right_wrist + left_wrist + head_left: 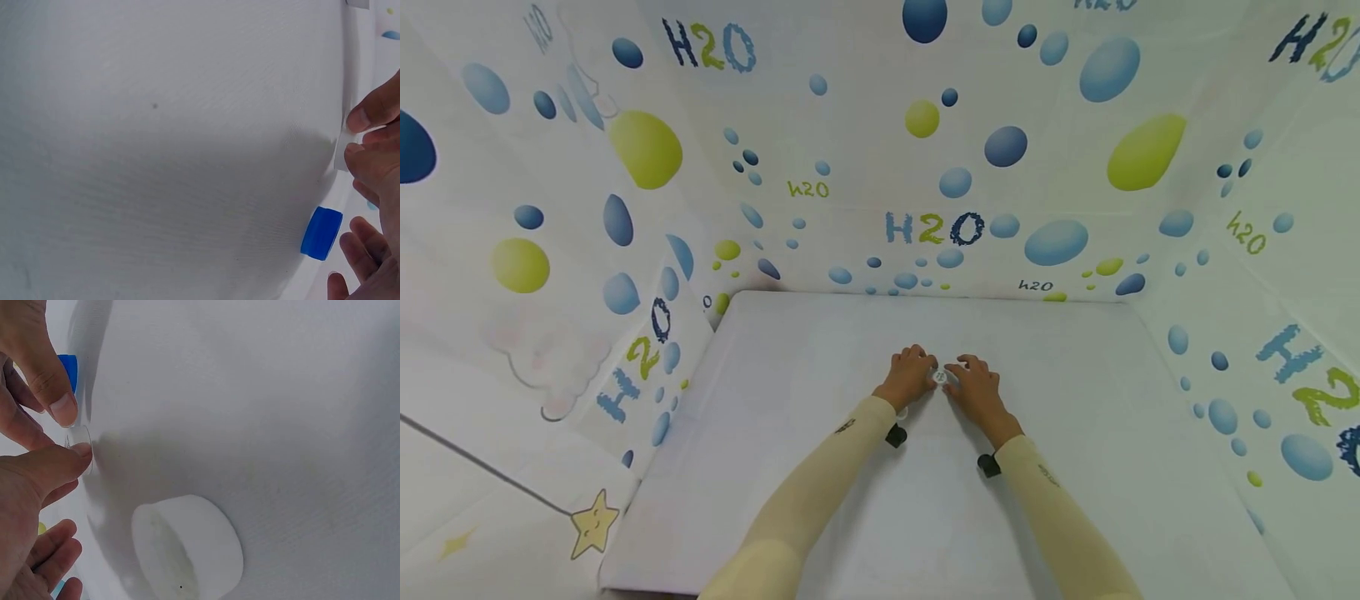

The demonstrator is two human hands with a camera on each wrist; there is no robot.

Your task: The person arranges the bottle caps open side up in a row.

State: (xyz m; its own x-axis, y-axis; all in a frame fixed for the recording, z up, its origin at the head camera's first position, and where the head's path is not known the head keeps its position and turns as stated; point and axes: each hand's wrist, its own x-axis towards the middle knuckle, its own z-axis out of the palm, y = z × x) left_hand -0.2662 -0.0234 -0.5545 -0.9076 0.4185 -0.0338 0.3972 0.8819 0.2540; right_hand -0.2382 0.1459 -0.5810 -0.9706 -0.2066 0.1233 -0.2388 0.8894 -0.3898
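Note:
A small white round piece (940, 377) with dark marks on its top sits between the two hands; its exact kind is unclear. My left hand (910, 375) pinches its left side, the thumb on its near edge. On the opposite side, my right hand (976, 389) grips it between thumb and finger. The piece shows edge-on as a pale rim (340, 155) in the right wrist view. Below the right hand's fingers lies a blue cap (322, 234), hidden in the head view. By the left wrist stands a white ring (215, 550) on the tabletop.
Both hands work over a white-covered table (775, 358). Behind and beside it hangs a white curtain (865, 125) printed with blue and green drops. Small black wrist cameras (989, 465) sit beneath the sleeved forearms.

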